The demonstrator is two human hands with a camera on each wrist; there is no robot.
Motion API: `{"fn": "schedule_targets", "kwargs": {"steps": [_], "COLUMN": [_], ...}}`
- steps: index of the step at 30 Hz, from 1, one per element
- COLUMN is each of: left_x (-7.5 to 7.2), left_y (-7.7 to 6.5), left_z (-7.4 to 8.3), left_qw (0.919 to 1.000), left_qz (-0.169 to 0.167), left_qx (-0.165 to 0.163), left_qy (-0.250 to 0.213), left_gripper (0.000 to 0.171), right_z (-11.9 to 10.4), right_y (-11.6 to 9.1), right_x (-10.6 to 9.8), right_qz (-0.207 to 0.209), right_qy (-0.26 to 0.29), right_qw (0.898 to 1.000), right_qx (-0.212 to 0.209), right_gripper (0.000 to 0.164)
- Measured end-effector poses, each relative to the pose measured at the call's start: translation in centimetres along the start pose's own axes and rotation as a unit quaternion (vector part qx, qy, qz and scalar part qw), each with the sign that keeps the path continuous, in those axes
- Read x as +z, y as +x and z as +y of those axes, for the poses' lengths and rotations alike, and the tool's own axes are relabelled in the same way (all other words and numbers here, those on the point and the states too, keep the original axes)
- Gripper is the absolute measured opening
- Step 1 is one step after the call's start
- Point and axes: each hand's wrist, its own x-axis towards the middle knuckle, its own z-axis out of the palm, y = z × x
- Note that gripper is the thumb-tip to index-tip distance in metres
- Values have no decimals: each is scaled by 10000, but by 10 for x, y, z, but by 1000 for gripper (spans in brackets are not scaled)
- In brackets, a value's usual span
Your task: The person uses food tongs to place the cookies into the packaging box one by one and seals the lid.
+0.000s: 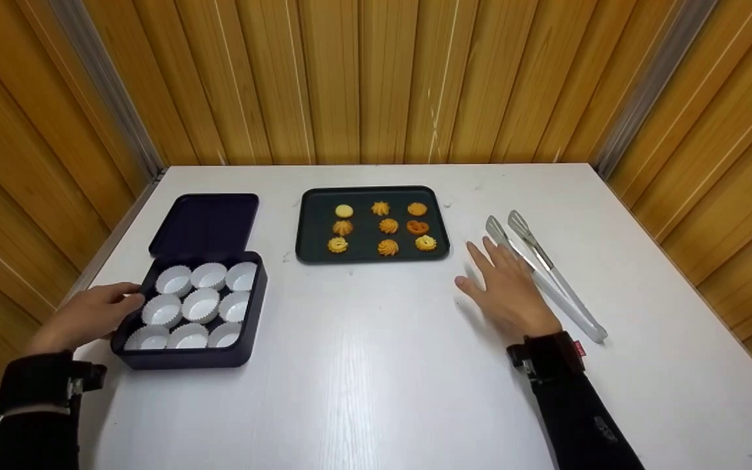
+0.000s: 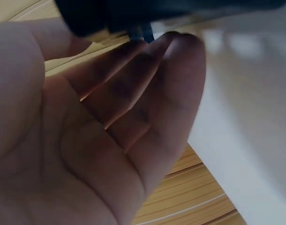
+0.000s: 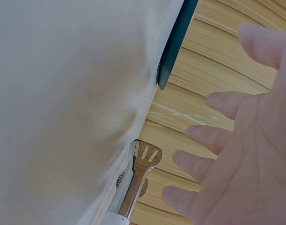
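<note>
At the left side of a dark lunch-box-like box [image 1: 255, 326], my left hand [image 1: 98, 310] holds the near-left wall, with the thumb by the rim. White paper cups [image 1: 200, 305] in several rows fill the box, and its dark lid [image 1: 205, 225] lies folded back behind it. In the left wrist view the fingers [image 2: 173, 93] reach up to the dark box. My right hand [image 1: 510, 290] hovers palm down with fingers spread, holding nothing. Just beyond it lie metal tongs [image 1: 562, 287] with slotted tips and pale handles; the right wrist view shows the tongs [image 3: 138, 173] below the fingers.
A dark green baking tray [image 1: 314, 225] at the back middle of the white table [image 1: 363, 378] carries several small cookies [image 1: 388, 226] in rows, one a pretzel shape [image 1: 418, 227]. Wood-patterned panels [image 1: 376, 78] enclose the table at the back and sides.
</note>
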Motion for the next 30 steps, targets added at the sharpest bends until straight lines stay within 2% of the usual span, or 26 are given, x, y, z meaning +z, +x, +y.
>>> {"fn": "schedule_targets", "kwargs": {"steps": [4,9,14,23,30], "left_x": [2,7,14,30,47], "left_y": [0,-2,-4,-1,4], "left_z": [1,8,19,47,70], "left_qw": [9991,9988,9990,9985,9962], "left_qz": [196,246,146,-136,-264], "left_qx": [205,335,378,454,487], "left_qy": [319,259,174,-275,-666], "left_gripper": [48,44,42,39,39], "right_z": [-1,1,1,1,0], "right_y": [0,1,2,1,1], "right_x": [0,1,1,2,3], "right_qz": [16,-16,-31,-30,97], "right_qy": [-27,-18,-73,-28,-171], "right_qw": [10000,10000,10000,9999,9998], "right_qx": [-5,62,60,94,-52], "right_gripper": [78,78,78,79,79]}}
